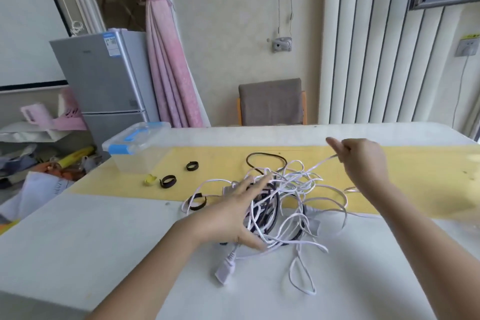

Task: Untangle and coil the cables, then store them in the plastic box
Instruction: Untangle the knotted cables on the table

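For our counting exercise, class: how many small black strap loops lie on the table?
3. One loop sits near the plastic box, another loop beside the yellow scrap, a third loop by the left hand. Others may hide under the cable tangle.

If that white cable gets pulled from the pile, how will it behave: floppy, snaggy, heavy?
Probably floppy: the white cable sags in loose loops beyond where the right hand pinches it. Likely to snag: it weaves through the black cable. Thin and light-looking, so the pile may drag along unless the left hand pins it.
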